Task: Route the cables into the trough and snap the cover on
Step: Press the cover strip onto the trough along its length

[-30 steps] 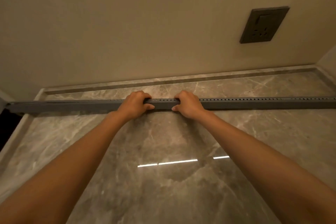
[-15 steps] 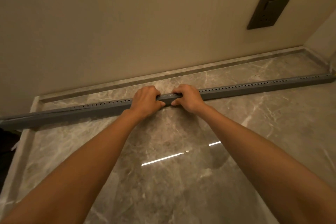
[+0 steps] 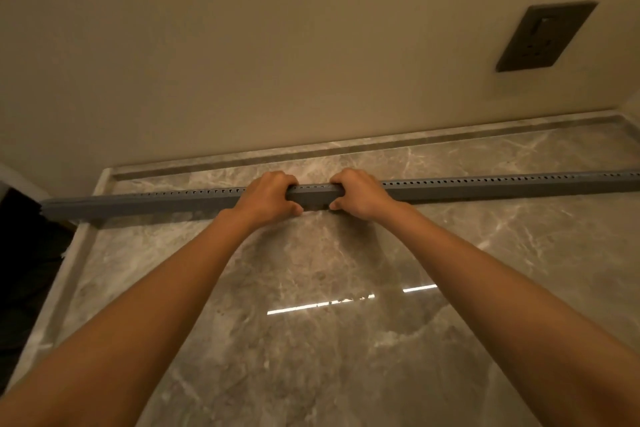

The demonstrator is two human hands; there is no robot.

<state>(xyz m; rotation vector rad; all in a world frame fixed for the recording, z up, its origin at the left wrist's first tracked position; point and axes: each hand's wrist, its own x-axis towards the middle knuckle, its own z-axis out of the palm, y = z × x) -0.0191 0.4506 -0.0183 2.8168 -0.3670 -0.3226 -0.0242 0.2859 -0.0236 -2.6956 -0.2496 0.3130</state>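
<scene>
Plainly at risk: an uneven seating of the cover, judged from both hands bunched at mid-length while the long ends ran free. Could have popped loose toward the far right or at the left end, where nothing pressed down. Could also have pinched a cable under the lip; no cables visible anywhere, so impossible to say whether any lay inside. Might have slid on the glossy marble floor (image 3: 311, 340) under a sideways push, or skidded off the raised stone edge at the left.

Left hand (image 3: 268, 198) clenched around the grey trough (image 3: 502, 185), fingers curled over the top, thumb tucked against the near face. Right hand (image 3: 360, 194) clamped likewise just beside it, thumb low on the near side, a short bare stretch of trough showing between the two. Both wrapped tight, no gap seen between palm and plastic.

Lay flat across the floor, parallel to the wall (image 3: 277, 62), near the skirting strip but apart from it, slotted row along its upper edge. Wall socket (image 3: 545, 36) well above, right.
</scene>
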